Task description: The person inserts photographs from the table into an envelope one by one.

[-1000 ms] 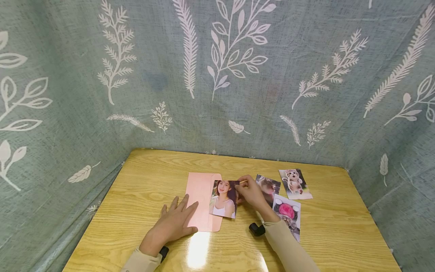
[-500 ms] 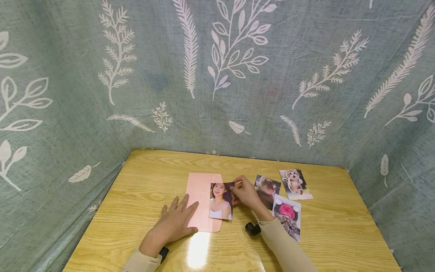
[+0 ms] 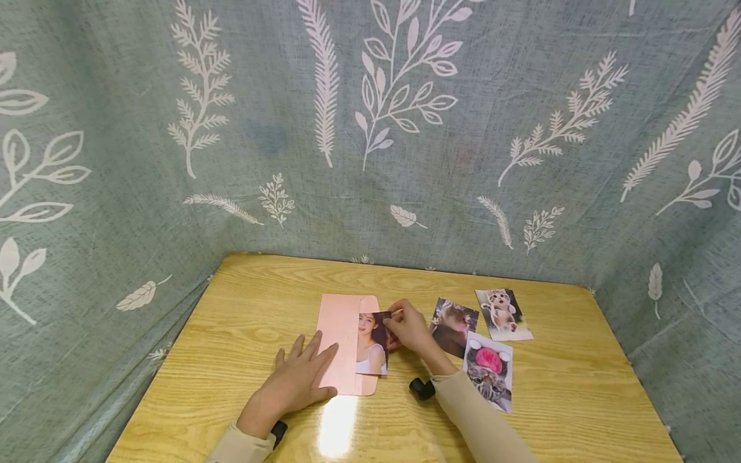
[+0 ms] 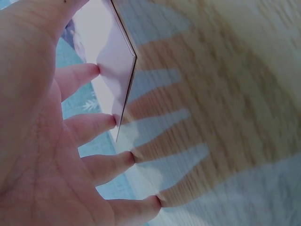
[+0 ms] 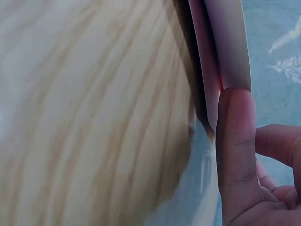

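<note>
A pink envelope (image 3: 338, 313) lies on the table in the head view, its flap side to the right. My left hand (image 3: 296, 378) rests with spread, straight fingers on its left part and the wood beside it. In the left wrist view, two fingertips of the left hand (image 4: 37, 127) touch the envelope's edge (image 4: 109, 52). My right hand (image 3: 411, 329) pinches the upper right edge of a portrait photo (image 3: 371, 350). The photo's left part is hidden inside the envelope. Up close in the right wrist view, the thumb of my right hand (image 5: 239, 155) presses on the photo (image 5: 230, 44).
To the right lie three cat photos: a dark one (image 3: 453, 326), one with a pink ball shape (image 3: 489, 373), and one of a standing kitten (image 3: 502, 314). The wooden table (image 3: 556, 399) is backed by a grey-green leaf-patterned curtain (image 3: 463, 148).
My right hand has moved left with the portrait photo, which has slid further into the envelope, so less of it shows. The left hand and envelope have stayed in place.
</note>
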The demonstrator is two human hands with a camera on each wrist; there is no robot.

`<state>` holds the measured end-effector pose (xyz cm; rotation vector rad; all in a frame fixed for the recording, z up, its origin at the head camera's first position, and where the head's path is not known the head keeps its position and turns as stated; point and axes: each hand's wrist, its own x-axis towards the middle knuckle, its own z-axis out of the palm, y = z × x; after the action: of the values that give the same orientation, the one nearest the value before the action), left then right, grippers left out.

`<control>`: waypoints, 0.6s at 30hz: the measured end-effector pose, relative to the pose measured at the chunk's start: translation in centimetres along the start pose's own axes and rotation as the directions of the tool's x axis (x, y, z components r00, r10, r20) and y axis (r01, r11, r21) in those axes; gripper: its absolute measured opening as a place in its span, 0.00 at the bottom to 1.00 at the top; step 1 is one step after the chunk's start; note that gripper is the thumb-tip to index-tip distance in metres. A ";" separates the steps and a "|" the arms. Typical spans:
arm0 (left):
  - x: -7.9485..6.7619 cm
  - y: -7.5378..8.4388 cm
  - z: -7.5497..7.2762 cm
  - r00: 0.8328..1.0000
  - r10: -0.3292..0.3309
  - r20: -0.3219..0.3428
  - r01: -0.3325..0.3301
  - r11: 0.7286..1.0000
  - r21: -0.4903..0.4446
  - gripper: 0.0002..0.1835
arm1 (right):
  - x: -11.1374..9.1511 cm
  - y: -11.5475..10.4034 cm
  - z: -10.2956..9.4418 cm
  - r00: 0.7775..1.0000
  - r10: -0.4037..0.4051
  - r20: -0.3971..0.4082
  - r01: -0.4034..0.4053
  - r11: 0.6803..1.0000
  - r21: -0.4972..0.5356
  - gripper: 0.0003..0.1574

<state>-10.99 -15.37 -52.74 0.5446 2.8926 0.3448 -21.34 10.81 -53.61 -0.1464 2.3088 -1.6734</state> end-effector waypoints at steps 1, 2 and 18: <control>0.0 0.0 0.0 1.000 0.001 -0.003 -0.001 1.000 0.000 0.46 | 0.0 -0.1 0.1 1.000 0.001 0.003 -0.001 1.000 0.001 0.17; 0.0 0.0 0.0 1.000 0.003 -0.007 -0.003 1.000 -0.001 0.46 | 0.0 -0.1 0.3 1.000 0.001 0.005 -0.001 1.000 0.001 0.17; -0.2 0.1 -0.2 1.000 0.005 -0.018 -0.005 1.000 -0.010 0.46 | 0.7 0.0 2.2 1.000 -0.011 0.029 0.010 1.000 0.024 0.17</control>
<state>-10.80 -15.40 -52.55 0.5502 2.9050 0.3671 -21.35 8.62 -54.35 -0.1772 2.2699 -1.6910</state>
